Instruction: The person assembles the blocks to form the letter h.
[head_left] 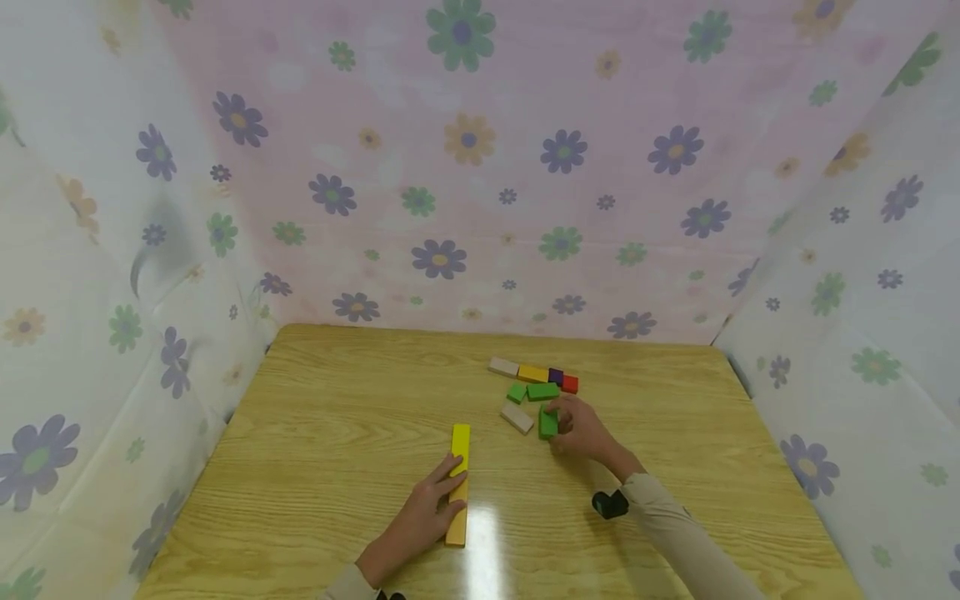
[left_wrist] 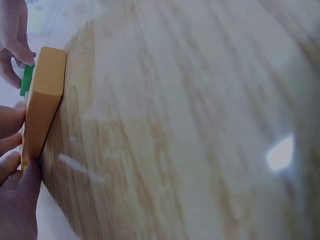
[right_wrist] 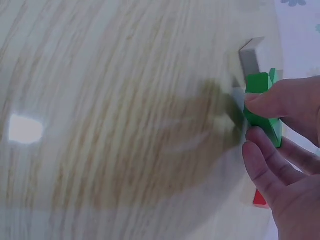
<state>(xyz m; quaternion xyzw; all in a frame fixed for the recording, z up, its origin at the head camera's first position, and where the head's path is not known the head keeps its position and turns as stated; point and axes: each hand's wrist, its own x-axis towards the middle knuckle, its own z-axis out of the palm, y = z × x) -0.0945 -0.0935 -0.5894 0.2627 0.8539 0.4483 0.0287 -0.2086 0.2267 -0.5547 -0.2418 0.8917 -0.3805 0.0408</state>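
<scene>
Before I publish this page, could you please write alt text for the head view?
On a wooden table, a person's left hand touches a yellow-and-orange row of blocks while the right hand grips a green block. More blocks lie near the right hand; flowered cloth hangs behind.

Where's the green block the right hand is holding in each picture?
Head: green block below and right of the middle.
Left wrist: green block near the left edge, above halfway.
Right wrist: green block near the right edge, about halfway down.
Shared landmark: the right hand, holding it in every view.
</scene>
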